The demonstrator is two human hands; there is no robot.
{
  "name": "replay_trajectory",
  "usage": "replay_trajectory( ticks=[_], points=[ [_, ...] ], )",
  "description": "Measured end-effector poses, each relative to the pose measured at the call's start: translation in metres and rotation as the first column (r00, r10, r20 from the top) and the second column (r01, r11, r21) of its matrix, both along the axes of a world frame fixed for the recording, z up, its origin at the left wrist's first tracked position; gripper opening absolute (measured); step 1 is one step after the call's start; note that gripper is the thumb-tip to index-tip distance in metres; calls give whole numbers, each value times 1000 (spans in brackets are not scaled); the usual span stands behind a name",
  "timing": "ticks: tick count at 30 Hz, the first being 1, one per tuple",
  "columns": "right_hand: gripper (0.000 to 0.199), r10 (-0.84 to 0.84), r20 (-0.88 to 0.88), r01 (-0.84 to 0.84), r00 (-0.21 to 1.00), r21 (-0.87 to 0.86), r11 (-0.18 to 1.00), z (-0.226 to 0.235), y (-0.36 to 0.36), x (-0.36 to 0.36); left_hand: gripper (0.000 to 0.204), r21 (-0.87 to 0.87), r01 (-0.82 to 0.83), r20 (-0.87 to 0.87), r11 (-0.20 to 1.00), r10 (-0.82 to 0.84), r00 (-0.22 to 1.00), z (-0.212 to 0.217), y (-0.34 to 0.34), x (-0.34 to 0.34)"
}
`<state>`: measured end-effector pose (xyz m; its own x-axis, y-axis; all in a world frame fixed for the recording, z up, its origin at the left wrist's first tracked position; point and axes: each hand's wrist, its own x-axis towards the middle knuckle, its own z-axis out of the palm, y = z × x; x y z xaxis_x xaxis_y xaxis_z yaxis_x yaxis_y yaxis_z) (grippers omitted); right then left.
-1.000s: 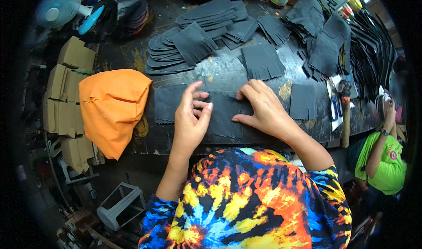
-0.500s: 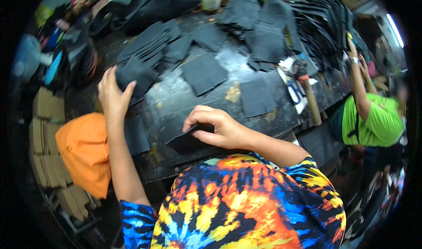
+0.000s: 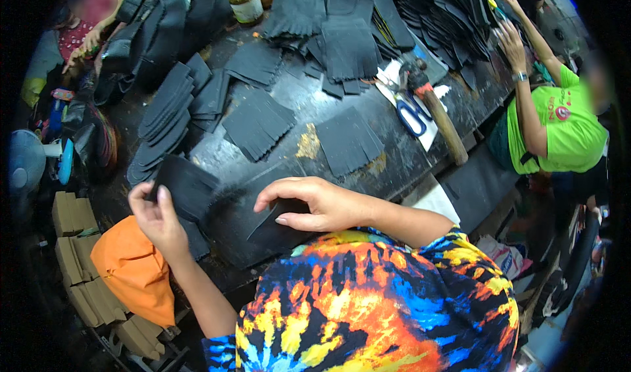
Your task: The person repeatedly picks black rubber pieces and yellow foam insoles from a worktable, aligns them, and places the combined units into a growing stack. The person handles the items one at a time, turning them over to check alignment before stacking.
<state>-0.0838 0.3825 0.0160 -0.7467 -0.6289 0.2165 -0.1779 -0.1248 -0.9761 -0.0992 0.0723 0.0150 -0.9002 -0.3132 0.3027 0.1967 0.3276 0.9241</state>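
My left hand (image 3: pixel 158 217) pinches one edge of a flat black leather-like piece (image 3: pixel 188 186) between thumb and fingers, tilted above the table's near left side. Close to my body, my right hand (image 3: pixel 319 204) is curved, thumb and index finger apart, over another dark piece (image 3: pixel 246 231). That piece seems to lie beneath the fingers; its far edges blend into the dark table. Fanned black pieces (image 3: pixel 164 116) are stacked beyond my left hand. Two separate squarish black pieces, one at centre (image 3: pixel 259 123) and one farther right (image 3: pixel 350 140), lie flat on the worn table (image 3: pixel 309 112).
A hammer (image 3: pixel 437 109) and blue-handled scissors (image 3: pixel 413 116) lie to the right. Jars (image 3: pixel 243 0) and more black stacks (image 3: pixel 351 46) stand at the back. An orange cloth (image 3: pixel 135 267) hangs at left by cardboard pieces (image 3: pixel 72 214). A person in green (image 3: pixel 559 125) works at right.
My left hand has lifted a piece off the stack and drawn it nearer. My right thumb and index finger have spread from the piece they pinched. The whole view has shifted.
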Motion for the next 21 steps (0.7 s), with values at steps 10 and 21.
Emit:
replay_trajectory(
  ticks=[10,21],
  points=[
    [48,-471,241,516,848,-181,837,17,70,-57,47,-71,190,198,979,-172,965,-19,83,54],
    [59,-724,307,781,618,-128,612,5,107,-106,52,-12,166,203,986,-160,966,-15,93,54]
  ],
)
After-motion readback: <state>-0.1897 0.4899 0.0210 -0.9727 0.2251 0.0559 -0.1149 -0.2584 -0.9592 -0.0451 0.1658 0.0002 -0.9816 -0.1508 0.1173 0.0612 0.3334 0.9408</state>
